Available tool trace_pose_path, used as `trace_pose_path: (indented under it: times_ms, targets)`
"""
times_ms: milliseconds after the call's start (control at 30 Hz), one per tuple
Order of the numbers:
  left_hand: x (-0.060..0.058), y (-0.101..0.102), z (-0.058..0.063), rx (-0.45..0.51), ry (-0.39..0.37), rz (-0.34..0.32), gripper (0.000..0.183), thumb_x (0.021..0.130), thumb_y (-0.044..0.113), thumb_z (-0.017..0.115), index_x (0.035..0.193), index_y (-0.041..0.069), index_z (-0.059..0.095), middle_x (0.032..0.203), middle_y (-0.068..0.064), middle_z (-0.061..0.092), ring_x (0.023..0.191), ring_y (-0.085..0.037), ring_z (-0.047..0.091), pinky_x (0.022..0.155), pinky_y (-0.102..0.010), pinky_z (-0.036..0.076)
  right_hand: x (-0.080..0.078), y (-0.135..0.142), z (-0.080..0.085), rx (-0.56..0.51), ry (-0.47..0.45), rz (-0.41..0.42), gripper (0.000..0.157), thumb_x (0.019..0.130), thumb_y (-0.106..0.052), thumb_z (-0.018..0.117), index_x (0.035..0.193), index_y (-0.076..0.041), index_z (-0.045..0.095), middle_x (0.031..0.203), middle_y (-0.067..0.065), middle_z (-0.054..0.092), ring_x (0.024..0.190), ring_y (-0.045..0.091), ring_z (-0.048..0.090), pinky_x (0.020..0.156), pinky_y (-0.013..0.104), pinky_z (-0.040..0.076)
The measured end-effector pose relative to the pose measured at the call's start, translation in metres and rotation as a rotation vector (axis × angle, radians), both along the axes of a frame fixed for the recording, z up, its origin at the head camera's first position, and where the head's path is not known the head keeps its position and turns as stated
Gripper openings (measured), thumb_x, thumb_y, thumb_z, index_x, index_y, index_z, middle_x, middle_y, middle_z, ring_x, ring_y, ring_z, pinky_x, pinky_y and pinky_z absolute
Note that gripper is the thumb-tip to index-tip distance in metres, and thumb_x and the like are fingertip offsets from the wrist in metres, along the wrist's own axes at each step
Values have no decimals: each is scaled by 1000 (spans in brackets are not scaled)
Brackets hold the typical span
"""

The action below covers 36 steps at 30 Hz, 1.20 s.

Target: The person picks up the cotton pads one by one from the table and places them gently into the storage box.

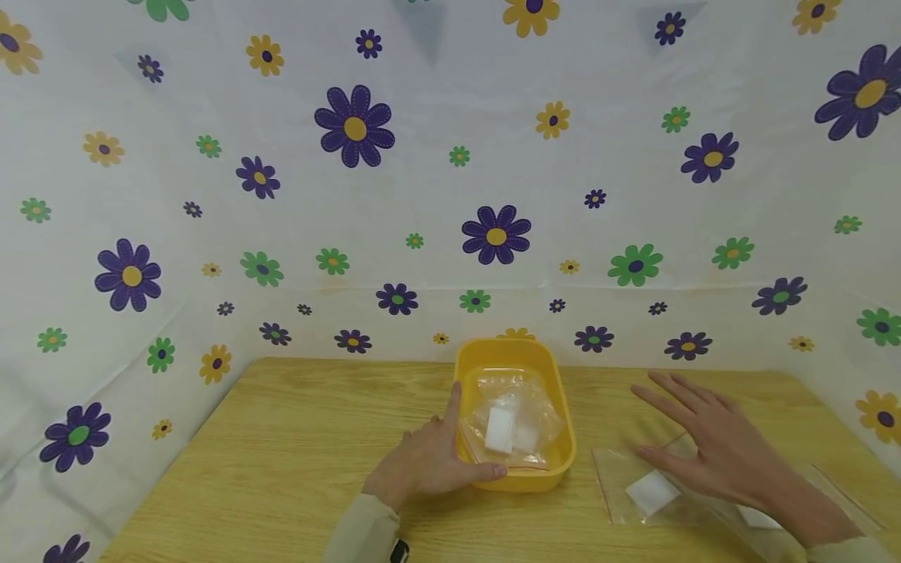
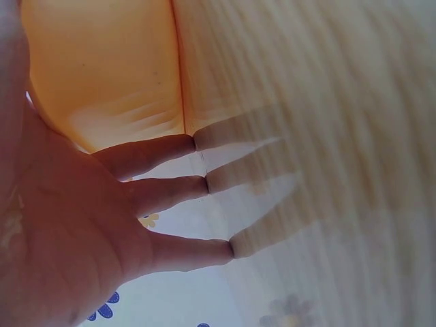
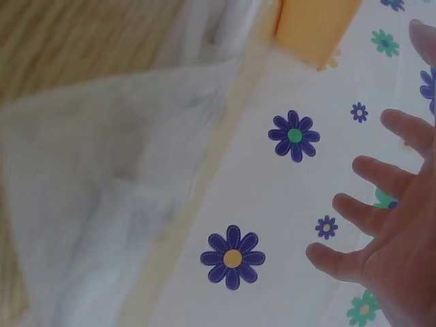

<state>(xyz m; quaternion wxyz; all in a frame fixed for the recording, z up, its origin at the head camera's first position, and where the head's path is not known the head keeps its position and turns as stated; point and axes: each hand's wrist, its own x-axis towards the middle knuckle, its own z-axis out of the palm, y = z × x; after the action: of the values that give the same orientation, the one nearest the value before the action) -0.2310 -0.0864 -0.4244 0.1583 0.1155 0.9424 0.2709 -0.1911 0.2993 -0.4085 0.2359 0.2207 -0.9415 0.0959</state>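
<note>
A yellow plastic bin (image 1: 529,482) stands on the table, with clear zip bags (image 1: 538,407) inside; one shows a white rectangular piece (image 1: 500,428). My left hand (image 1: 429,461) is at the bin's near left corner, index finger along the left side, thumb at the front rim. In the left wrist view its fingers (image 2: 170,252) are straight, tips at the tabletop, beside the bin (image 2: 102,68). To the right, my right hand (image 1: 725,446) hovers with fingers spread and nothing held. Below it lie clear zip bags (image 1: 618,496) holding white pieces (image 1: 653,493), partly hidden by the hand and forearm.
The wood-grain table (image 1: 303,438) reaches back to a white flower-print sheet (image 1: 436,195) that hangs behind and at both sides. The bin stands close to the table's far edge. A dark band (image 1: 400,550) shows at the left wrist.
</note>
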Motion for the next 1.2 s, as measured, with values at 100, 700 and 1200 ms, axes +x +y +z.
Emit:
trace_pose_path:
  times_ms: [100, 700, 1200]
  targets:
    - [0, 0, 0, 0, 1, -1, 135, 70, 89, 65, 165, 31, -10, 162, -20, 40, 143, -47, 46, 118, -75, 26, 3, 6, -2, -8, -4, -8, 77, 78, -50, 84, 147, -28, 56, 153, 13, 54, 133, 43, 51, 93, 70, 42]
    - [0, 0, 0, 8, 9, -4, 135, 70, 89, 65, 165, 31, -11, 163, -19, 39, 145, -46, 45, 116, -75, 27, 18, 51, -27, -65, -155, -20, 56, 84, -36, 84, 135, -26, 66, 140, 7, 65, 124, 29, 58, 90, 61, 50]
    - [-1, 1, -1, -2, 24, -8, 134, 71, 88, 65, 165, 29, -10, 160, -23, 42, 140, -46, 50, 117, -74, 28, 8, 113, -37, -174, -735, 147, 43, 95, -20, 70, 137, -27, 65, 140, -21, 61, 117, -28, 38, 87, 59, 57]
